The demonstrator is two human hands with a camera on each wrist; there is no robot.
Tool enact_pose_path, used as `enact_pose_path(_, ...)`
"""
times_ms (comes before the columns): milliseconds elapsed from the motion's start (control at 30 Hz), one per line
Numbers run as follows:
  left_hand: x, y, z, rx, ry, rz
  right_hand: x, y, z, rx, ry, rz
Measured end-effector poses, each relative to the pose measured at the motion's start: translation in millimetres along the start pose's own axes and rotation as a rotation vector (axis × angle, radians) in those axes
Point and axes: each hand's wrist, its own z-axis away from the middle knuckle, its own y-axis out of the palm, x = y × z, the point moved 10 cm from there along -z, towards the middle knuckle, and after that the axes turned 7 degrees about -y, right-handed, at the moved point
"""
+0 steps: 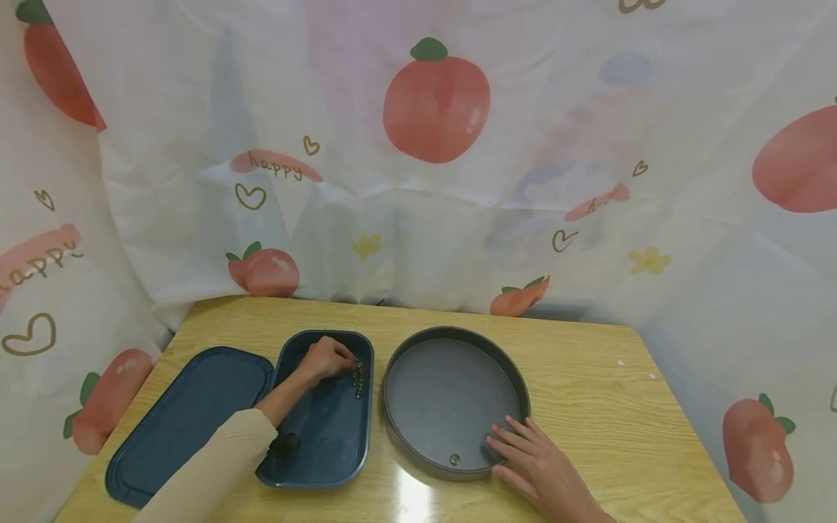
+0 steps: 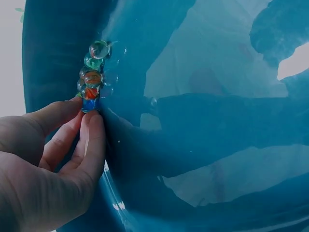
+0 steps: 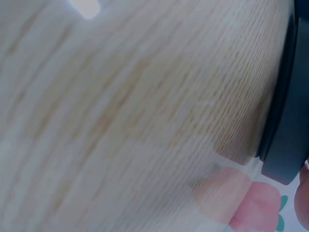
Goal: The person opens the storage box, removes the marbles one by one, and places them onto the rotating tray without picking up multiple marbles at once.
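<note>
My left hand reaches into a dark blue rectangular tray. Several glass marbles lie in a line along its right wall. In the left wrist view, thumb and fingertips pinch a blue marble at the near end of that line. A round dark grey pan stands right of the tray, and a single marble lies inside at its near edge. My right hand rests on the pan's near-right rim with fingers extended over it. The right wrist view shows only the pan's side and part of a finger.
A flat dark blue lid lies left of the tray, beside its wall. All stand on a light wooden table. Two small white specks are on the table's right side. A printed fabric curtain hangs behind the table and along both sides.
</note>
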Motion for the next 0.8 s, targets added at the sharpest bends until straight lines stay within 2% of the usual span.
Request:
enact_pose_path(367, -2.1, 0.8, 3.4, -0.011, 0.020, -0.066, 0.3, 1.4, 1.8, 0.005, 0.011, -0.009)
enact_pose_path(567, -6.5, -4.8, 6.6, -0.045, 0.048, -0.011, 0.1, 0.0, 1.3, -0.004, 0.006, -0.010)
enact_pose_path(667, -11.0, -11.2, 9.4, -0.064, 0.075, 0.014, -0.1, -0.7, 1.3, -0.005, 0.000, -0.005)
enact_pose_path(800, -14.8, -21.2, 13.3, -0.065, 0.079, 0.061, -1.1, -0.1, 1.4, 0.000, 0.004, -0.005)
